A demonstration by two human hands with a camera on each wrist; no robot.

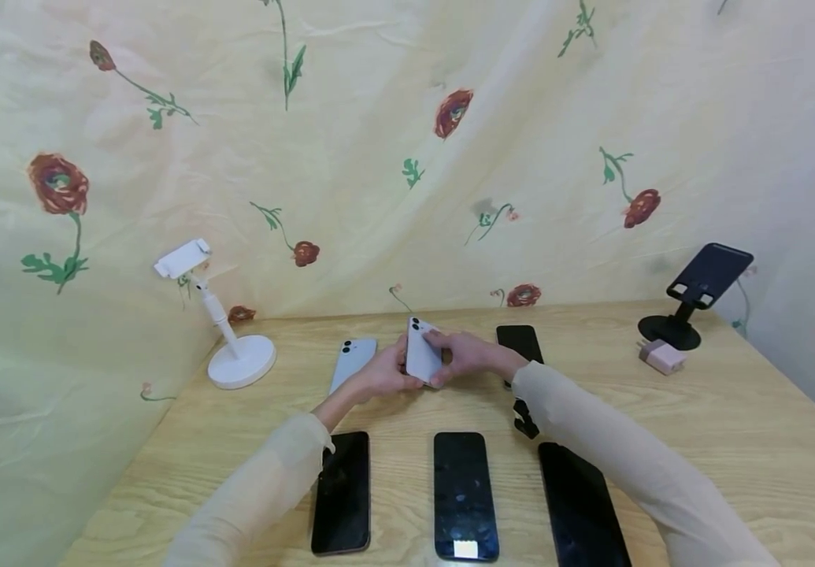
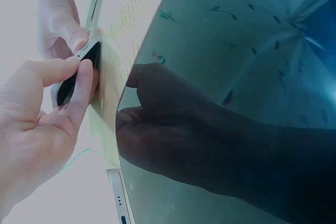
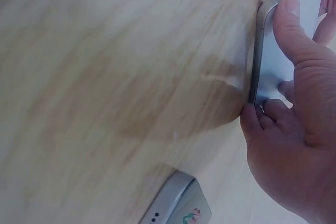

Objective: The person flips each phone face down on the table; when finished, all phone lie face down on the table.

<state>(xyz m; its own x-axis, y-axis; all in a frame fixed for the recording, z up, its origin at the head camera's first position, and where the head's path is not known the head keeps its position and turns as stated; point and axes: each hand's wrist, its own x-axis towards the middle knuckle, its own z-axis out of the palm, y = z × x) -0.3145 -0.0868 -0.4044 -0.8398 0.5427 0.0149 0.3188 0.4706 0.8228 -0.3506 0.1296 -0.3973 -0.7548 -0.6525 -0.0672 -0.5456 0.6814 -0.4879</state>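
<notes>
A pale lilac phone (image 1: 421, 356), its back and camera facing me, is tilted up off the far middle of the table. My left hand (image 1: 387, 372) pinches its lower edge between thumb and fingers, as the left wrist view shows. On the other side, my right hand (image 1: 469, 353) grips the same phone, thumb near the bottom and fingers along the edge and back. In the right wrist view the phone's metal side (image 3: 257, 51) is close to the wood. A light blue phone (image 1: 355, 358) lies back-up just left of my left hand.
Dark-screened phones lie nearer me: left (image 1: 342, 496), middle (image 1: 465, 496) and right (image 1: 584, 504). Another black phone (image 1: 519, 340) lies beyond my right wrist. A white phone stand (image 1: 240, 362) is at the left, a black stand (image 1: 710, 276) and a pink charger (image 1: 662, 357) at the right.
</notes>
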